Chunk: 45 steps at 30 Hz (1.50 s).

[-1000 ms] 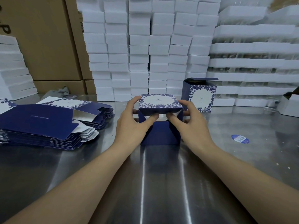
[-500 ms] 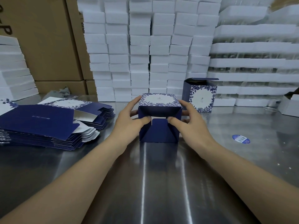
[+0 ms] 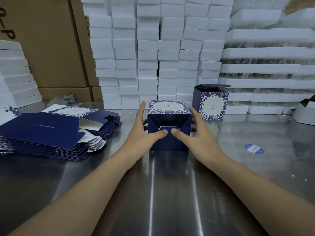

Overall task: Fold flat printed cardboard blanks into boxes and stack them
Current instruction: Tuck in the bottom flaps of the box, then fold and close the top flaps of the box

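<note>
A dark blue box (image 3: 169,114) with a white floral panel on top lies on its side on the steel table (image 3: 170,193), its flapped end facing me. My left hand (image 3: 143,132) holds its left side, thumb pressing the end flaps at the middle. My right hand (image 3: 194,133) holds the right side, thumb pressing beside the other one. The end flaps are folded in and nearly closed. A pile of flat blue blanks (image 3: 51,133) lies to the left. One folded box (image 3: 211,103) stands upright at the back right with its lid flap open.
Stacks of white foam blocks (image 3: 153,53) and foam trays (image 3: 269,68) fill the back. Brown cartons (image 3: 51,45) stand at the back left. A blue oval sticker (image 3: 254,148) lies on the table to the right. A white box (image 3: 305,114) sits at the right edge.
The end flaps have been pushed in and the white gap has closed. Both thumbs have moved down to the middle of the end face.
</note>
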Available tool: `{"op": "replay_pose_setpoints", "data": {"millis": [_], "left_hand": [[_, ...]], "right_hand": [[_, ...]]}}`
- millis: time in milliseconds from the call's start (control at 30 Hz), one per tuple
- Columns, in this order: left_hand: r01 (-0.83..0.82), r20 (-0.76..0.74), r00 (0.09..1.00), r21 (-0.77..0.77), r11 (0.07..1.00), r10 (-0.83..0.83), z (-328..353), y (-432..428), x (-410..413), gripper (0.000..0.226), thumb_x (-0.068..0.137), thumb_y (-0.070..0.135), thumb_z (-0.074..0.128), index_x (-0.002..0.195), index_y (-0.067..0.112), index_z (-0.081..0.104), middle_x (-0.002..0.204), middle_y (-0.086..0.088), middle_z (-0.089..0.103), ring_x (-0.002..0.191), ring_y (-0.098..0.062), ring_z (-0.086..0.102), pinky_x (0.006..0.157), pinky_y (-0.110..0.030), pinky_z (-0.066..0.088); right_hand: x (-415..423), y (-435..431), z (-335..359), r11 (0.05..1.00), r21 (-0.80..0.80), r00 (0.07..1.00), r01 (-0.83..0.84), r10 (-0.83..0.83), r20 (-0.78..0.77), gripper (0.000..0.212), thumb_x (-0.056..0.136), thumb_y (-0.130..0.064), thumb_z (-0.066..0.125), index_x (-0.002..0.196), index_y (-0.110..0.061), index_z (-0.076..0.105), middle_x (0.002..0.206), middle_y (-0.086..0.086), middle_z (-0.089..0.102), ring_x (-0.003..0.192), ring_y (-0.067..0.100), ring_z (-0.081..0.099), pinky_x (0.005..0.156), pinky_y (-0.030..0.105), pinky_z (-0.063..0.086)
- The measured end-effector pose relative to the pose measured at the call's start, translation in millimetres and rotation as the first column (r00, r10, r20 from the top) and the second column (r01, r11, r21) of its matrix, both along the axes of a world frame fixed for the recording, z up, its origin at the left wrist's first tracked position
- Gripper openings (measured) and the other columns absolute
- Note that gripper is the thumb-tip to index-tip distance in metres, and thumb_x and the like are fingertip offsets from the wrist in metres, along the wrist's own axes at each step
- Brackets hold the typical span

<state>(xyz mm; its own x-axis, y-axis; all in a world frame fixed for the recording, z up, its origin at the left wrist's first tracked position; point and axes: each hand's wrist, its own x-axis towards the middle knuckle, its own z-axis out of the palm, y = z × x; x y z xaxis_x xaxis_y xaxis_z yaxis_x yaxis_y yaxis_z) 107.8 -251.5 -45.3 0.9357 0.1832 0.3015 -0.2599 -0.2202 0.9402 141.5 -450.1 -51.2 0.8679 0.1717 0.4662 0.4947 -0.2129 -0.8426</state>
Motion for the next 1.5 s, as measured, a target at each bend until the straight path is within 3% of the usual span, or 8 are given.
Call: {"op": "replay_pose_setpoints", "data": {"millis": [200,500,733,833,933,1200,1333,1500], "left_hand": [[-0.058,-0.008,0.998,0.056,0.997,0.058,-7.5,-1.7,1.9,0.101,0.069,0.034,0.091,0.154,0.049,0.04,0.136,0.009,0.068,0.127,-0.011,0.065,0.1,-0.043,0.06],[-0.103,0.039,0.994,0.089,0.991,0.1,-11.1,-3.1,1.3,0.094,0.078,0.028,0.094,0.153,0.046,0.04,0.133,0.009,0.067,0.122,-0.01,0.066,0.099,-0.044,0.061],[0.056,0.087,0.995,-0.174,0.983,-0.041,16.6,-16.4,-16.5,0.071,0.081,0.073,0.063,0.144,0.042,0.049,0.136,0.022,0.067,0.129,0.003,0.06,0.113,-0.027,0.044],[0.007,0.131,0.991,-0.284,0.959,0.032,27.4,-17.6,-20.1,0.076,0.089,0.074,0.038,0.143,0.023,0.053,0.144,0.008,0.064,0.138,-0.004,0.053,0.127,-0.044,0.026],[-0.038,0.168,0.98,-0.351,0.936,0.103,33.5,-16.8,-24.6,0.077,0.089,0.075,0.036,0.143,0.022,0.051,0.145,0.001,0.064,0.138,-0.01,0.054,0.126,-0.047,0.028],[-0.022,0.17,0.982,-0.322,0.946,0.081,30.2,-17.5,-20.8,0.036,0.089,0.067,0.066,0.12,0.06,0.052,0.118,0.04,0.057,0.109,0.016,0.056,0.102,-0.031,0.049],[-0.114,0.214,0.965,-0.185,0.976,0.153,25.6,-18.8,-18.0,0.029,0.103,0.037,0.067,0.122,0.054,0.053,0.096,0.055,0.058,0.095,0.026,0.058,0.084,-0.015,0.049],[-0.226,0.274,0.926,-0.145,0.963,0.259,23.3,-17.9,-18.0,0.028,0.109,0.048,0.052,0.123,0.029,0.066,0.111,0.023,0.07,0.099,0.009,0.062,0.09,-0.02,0.051]], "right_hand": [[4.1,0.8,-4.5,0.995,-0.09,0.997,0.049,-0.043,0.066,0.057,0.088,-0.021,0.083,0.135,-0.039,0.056,0.131,-0.01,0.055,0.102,-0.025,0.052,0.078,-0.003,0.04],[4.2,0.9,-3.7,0.993,-0.096,0.995,0.062,-0.053,0.088,0.062,0.087,-0.015,0.085,0.137,-0.034,0.054,0.132,-0.004,0.056,0.101,-0.017,0.057,0.078,0.0,0.044],[-12.4,2.5,11.7,0.985,0.171,1.0,-0.011,0.014,-0.018,0.069,0.089,-0.079,0.05,0.14,-0.033,0.058,0.134,-0.017,0.064,0.123,0.0,0.059,0.107,0.028,0.045],[-10.9,1.5,13.4,0.979,0.206,1.0,-0.004,0.0,0.018,0.031,0.101,-0.038,0.055,0.132,-0.035,0.057,0.13,-0.017,0.064,0.124,-0.003,0.058,0.109,0.031,0.044],[-6.5,0.6,10.9,0.985,0.17,0.987,-0.004,-0.024,0.157,0.072,0.084,0.023,0.049,0.129,-0.034,0.049,0.128,-0.018,0.062,0.129,0.004,0.056,0.105,0.023,0.047],[0.9,5.2,5.7,0.989,0.147,0.982,-0.025,-0.004,0.19,0.082,0.08,0.028,0.042,0.131,-0.037,0.049,0.123,-0.029,0.063,0.133,0.002,0.054,0.098,0.011,0.043],[-7.7,6.9,9.5,0.99,0.121,0.995,-0.079,0.072,0.062,0.061,0.085,0.003,0.067,0.13,-0.035,0.05,0.135,-0.016,0.06,0.133,0.002,0.054,0.112,0.021,0.039],[-22.2,7.3,17.0,0.994,0.109,0.996,-0.02,0.029,-0.087,0.043,0.085,-0.065,0.07,0.116,-0.037,0.062,0.12,-0.021,0.066,0.115,-0.006,0.061,0.092,0.011,0.044]]}}
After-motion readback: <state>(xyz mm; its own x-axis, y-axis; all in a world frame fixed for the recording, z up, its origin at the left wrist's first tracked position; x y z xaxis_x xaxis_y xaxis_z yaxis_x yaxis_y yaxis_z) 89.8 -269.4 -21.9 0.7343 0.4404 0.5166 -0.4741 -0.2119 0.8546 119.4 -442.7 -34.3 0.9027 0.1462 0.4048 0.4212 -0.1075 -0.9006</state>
